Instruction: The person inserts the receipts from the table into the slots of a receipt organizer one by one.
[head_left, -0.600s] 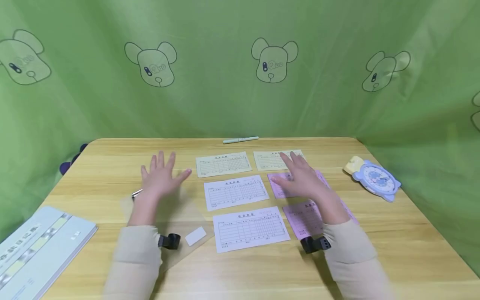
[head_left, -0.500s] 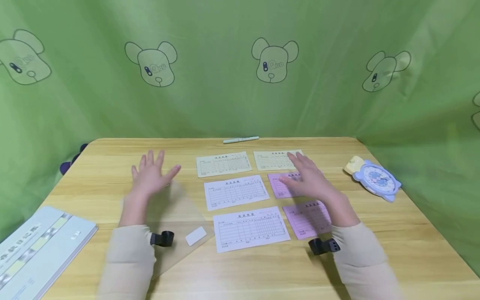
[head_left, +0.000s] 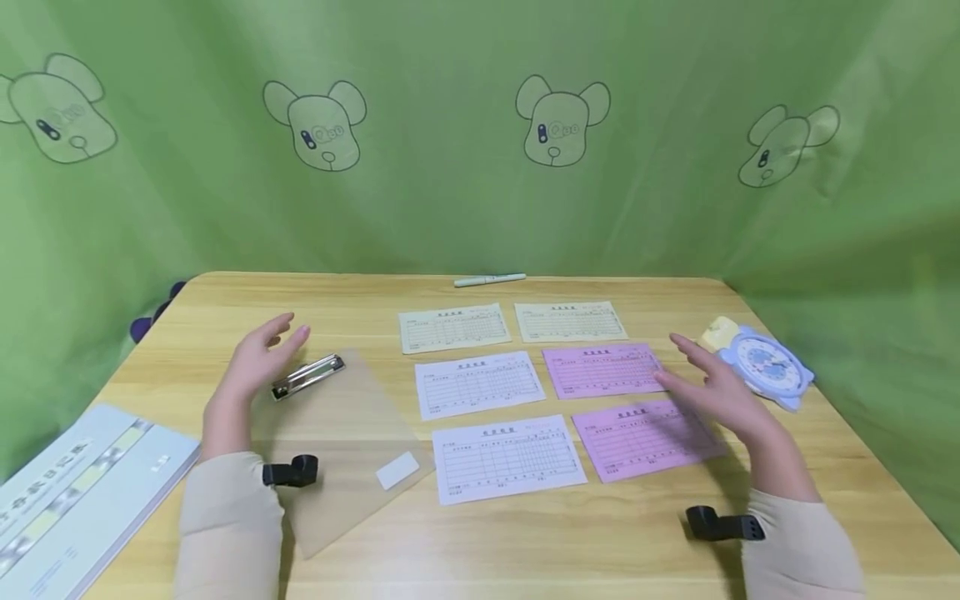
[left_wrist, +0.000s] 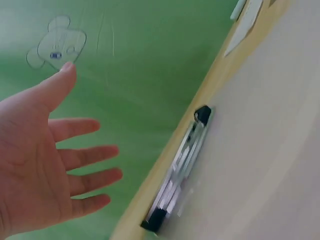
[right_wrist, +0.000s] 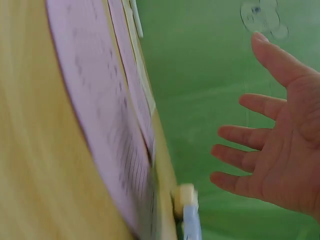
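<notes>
Fingers spread and nothing in it, my left hand [head_left: 258,358] hovers beside the metal clip [head_left: 307,377] of a clear clipboard [head_left: 352,417]. In the left wrist view its palm faces the clip, apart from it. My right hand [head_left: 723,392] is raised at the right of two pink paper forms [head_left: 600,372], its fingers extended and holding nothing. Two white forms [head_left: 480,385] lie in the middle of the table, and two pale yellow-green forms [head_left: 454,328] lie behind them. A white label [head_left: 397,471] is on the clipboard's near corner.
A blue clock [head_left: 768,364] with a yellow block [head_left: 718,333] beside it sits at the right. One pen [head_left: 490,280] lies near the table's back edge. At the left front is a pale blue book [head_left: 97,492]. A green curtain [head_left: 450,208] hangs behind.
Both hands have moved apart, the left one leftward and the right one rightward. The clipboard's clip and the pink forms have come out from under them. The view has shifted slightly.
</notes>
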